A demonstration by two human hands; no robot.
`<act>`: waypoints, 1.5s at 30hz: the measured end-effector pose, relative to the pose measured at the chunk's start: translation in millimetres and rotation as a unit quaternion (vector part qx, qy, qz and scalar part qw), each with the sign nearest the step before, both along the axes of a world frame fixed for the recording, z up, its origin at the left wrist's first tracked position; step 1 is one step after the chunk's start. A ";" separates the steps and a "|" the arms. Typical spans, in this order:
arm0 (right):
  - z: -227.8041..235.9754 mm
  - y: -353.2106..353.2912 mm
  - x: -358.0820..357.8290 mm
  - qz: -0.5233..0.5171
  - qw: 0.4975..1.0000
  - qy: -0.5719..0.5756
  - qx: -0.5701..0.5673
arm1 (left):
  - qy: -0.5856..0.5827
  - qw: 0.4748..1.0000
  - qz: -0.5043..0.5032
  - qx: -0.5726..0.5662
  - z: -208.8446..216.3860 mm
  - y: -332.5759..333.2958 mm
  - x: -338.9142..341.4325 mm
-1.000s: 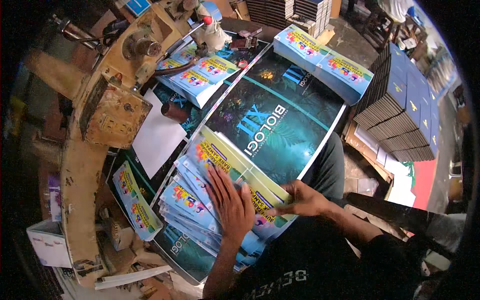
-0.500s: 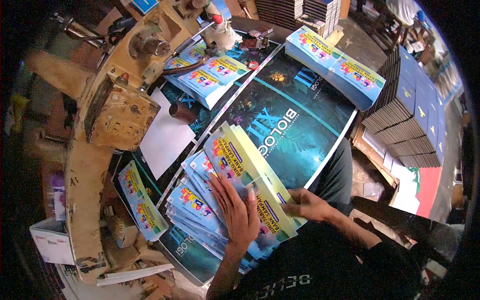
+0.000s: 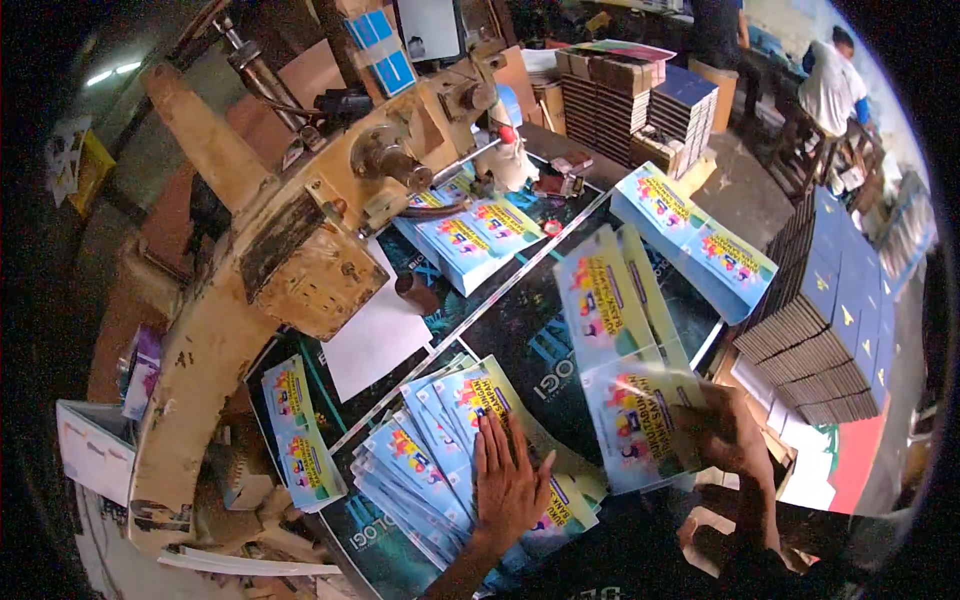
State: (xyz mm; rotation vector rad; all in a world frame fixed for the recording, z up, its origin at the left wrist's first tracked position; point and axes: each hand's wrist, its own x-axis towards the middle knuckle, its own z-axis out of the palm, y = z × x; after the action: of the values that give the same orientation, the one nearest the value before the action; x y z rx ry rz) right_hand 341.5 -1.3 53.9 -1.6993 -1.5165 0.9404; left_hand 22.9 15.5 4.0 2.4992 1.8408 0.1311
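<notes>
- While your left hand [image 3: 508,485] lay flat on the fanned pile [image 3: 408,450] of blue and yellow sheets, your right hand [image 3: 738,430] held up some lifted sheets [image 3: 622,415] of the same kind.
- Your left fingers were straight and a little apart, with the thumb out to the side, and they gripped nothing.
- Your right fingers pinched the right edge of the lifted sheets, but they were too blurry to see each one.
- The lifted sheets were to the right of the fanned pile, over the dark printed cover [image 3: 505,345] on the table.
- The fanned pile sat on that cover, close to you, with its sheets spread out like steps.
- A neat stack [image 3: 695,240] of these sheets stood past the lifted ones, and a small stack [image 3: 298,430] lay on your left.
- One more stack [image 3: 475,243] was by the big tan machine [image 3: 205,400], near a white paper [image 3: 372,345] with a brown tube [image 3: 416,294] beside it.
- Blue books [image 3: 815,290] stood in a tall pile on your right.
</notes>
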 end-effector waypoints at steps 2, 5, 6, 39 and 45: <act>-8.5 -0.3 -7.0 0.046 0.996 0.074 -0.024 | -0.151 0.988 0.002 -0.023 6.4 3.2 -1.7; -6.6 10.8 -58.6 0.112 0.965 0.180 -0.156 | -0.363 0.932 0.021 0.000 15.2 8.0 -12.8; 0.3 18.3 -83.1 0.156 0.939 0.223 -0.211 | -0.366 0.930 0.037 0.020 19.3 6.6 -16.3; -88.2 -20.0 -161.7 0.390 0.887 -0.220 0.111 | 0.012 0.995 0.089 0.035 -8.9 32.1 -50.6; -63.1 -1.7 -157.0 0.394 0.908 -0.121 0.078 | 0.029 0.983 0.104 0.150 -22.8 67.5 -102.6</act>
State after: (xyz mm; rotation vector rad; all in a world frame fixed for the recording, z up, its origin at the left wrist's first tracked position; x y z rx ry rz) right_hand 184.5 -3.0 -9.2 -1.0959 -2.4597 0.9632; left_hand -79.6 83.1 -18.7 2.5054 2.2561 0.3721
